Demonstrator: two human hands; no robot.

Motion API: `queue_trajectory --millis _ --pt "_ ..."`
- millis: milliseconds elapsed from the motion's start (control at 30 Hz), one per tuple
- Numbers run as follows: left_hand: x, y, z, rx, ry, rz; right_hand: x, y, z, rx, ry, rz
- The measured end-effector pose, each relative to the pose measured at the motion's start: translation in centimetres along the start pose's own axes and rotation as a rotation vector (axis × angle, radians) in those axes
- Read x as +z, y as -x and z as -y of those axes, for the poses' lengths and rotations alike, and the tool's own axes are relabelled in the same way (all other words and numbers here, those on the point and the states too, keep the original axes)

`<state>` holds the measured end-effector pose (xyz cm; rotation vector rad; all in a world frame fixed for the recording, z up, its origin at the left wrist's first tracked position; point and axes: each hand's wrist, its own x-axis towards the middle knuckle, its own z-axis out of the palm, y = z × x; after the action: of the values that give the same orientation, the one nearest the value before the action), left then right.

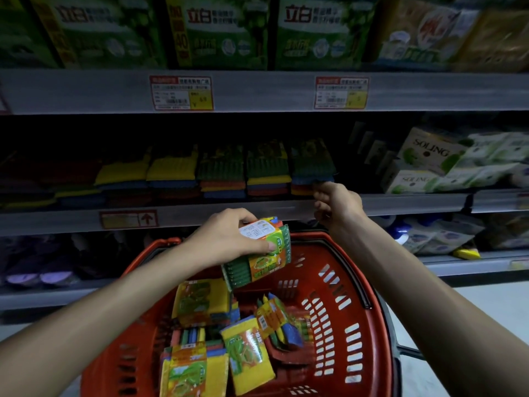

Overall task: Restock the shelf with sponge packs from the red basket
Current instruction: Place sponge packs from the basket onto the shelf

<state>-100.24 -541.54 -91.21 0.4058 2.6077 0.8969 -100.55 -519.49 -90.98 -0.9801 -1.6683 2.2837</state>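
Note:
A red basket [352, 325] sits low in front of me with several colourful sponge packs [200, 305] loose inside. My left hand [226, 236] grips one sponge pack [257, 253] from above, lifted over the basket's far rim and tilted. Further right, my right hand [335, 202] is at the front edge of the middle shelf [257, 210], fingers curled and holding nothing, just below the rightmost stack of sponge packs [312, 170]. Several such stacks stand in a row on that dim shelf.
Green detergent boxes [226, 32] fill the top shelf above two price tags [181, 93]. White tissue packs [446, 161] lie right of the sponges. Lower shelves hold slippers [40, 276] at the left and pouches [438, 233] at the right.

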Motion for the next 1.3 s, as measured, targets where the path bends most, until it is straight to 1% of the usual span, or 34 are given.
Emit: queue_trajectory --millis 233,467,567,667,733,867,933,1000,1067,1200,1300 --pt "0.3 0.0 -0.3 0.000 0.004 0.013 -0.2 -0.1 0.0 -0.008 0.040 0.017" --pt "0.1 0.2 -0.9 0.002 0.032 0.014 -1.0 -0.2 0.1 0.036 0.031 0.049" --pt "-0.1 0.5 -1.6 -0.018 0.126 0.025 -1.7 0.2 0.4 0.051 0.056 0.080" --pt "-0.3 0.7 -2.3 -0.038 0.322 0.049 -2.5 1.1 0.9 -0.008 0.102 0.133" --pt "-0.3 1.0 -2.8 -0.009 0.437 0.045 -2.8 2.3 1.1 -0.056 0.199 0.208" --pt "-0.1 1.6 -4.4 0.096 0.599 -0.015 -3.5 5.3 2.0 -0.062 0.350 0.526" --pt "-0.1 1.9 -5.1 0.120 0.632 -0.047 -4.0 6.4 2.1 -0.102 0.368 0.623" --pt "0.1 2.0 -5.5 0.136 0.639 -0.067 -4.7 7.3 2.0 -0.164 0.381 0.589" --pt "0.5 2.5 -6.1 0.148 0.690 -0.072 -5.5 7.8 2.0 -0.196 0.318 0.545" --pt "1.6 3.4 -7.3 0.124 0.925 -0.124 -7.1 8.5 2.7 -0.216 0.173 0.475" --pt "2.6 4.1 -8.3 0.109 1.013 -0.143 -8.1 8.8 3.2 -0.174 0.037 0.409"
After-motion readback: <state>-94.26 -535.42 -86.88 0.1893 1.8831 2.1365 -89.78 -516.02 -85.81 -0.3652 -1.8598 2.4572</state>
